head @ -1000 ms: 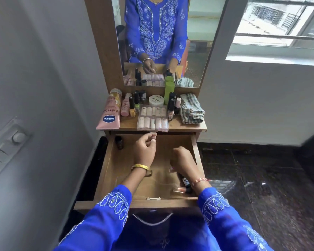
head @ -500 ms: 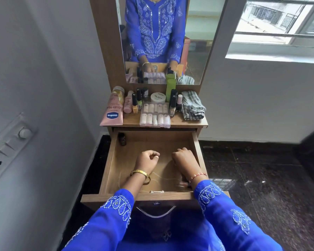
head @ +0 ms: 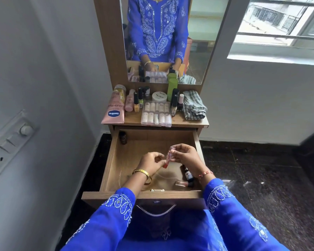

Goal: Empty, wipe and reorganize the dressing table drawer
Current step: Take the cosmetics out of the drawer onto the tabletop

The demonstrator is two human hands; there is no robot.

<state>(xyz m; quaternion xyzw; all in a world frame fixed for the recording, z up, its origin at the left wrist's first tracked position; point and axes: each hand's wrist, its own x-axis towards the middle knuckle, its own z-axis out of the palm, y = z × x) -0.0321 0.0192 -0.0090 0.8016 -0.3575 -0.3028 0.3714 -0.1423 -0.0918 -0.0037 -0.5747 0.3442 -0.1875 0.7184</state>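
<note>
Wood-veneer dressing table with tall mirror (head: 163, 42) above a narrow bench (head: 192, 122); below it, the open wooden drawer (head: 143, 142), pulled fully out toward the person. On the bench, left to right: a large pink Vaseline tube (head: 115, 107) lying with its cap to the rear, a smaller pink bottle (head: 129, 102), a yellow nail-polish bottle (head: 136, 105), a round white jar (head: 159, 96), a clear plastic case of pale press-on nails (head: 156, 114) at the front edge, a tall green bottle (head: 171, 89) at the rear, several dark slim tubes beside it, and a folded grey checked cloth (head: 194, 106) at the right end. Inside the drawer: a small dark brown bottle (head: 123, 137) in the rear left corner, a black dropper bottle with white label (head: 188, 173) lying near the right wall, and a clear pink-tinted bottle with dark cap (head: 183, 183) lying near the front right. Both hands are over the middle of the drawer: right hand (head: 187, 156) pinches the upper part of a small pink and red cosmetic tube (head: 169, 157) (details blurred), held upright; left hand (head: 152, 161), fingers curled, pinches its lower end. Gold bangle (head: 142, 175) on the left wrist, thin pink band (head: 205, 173) on the right.
</note>
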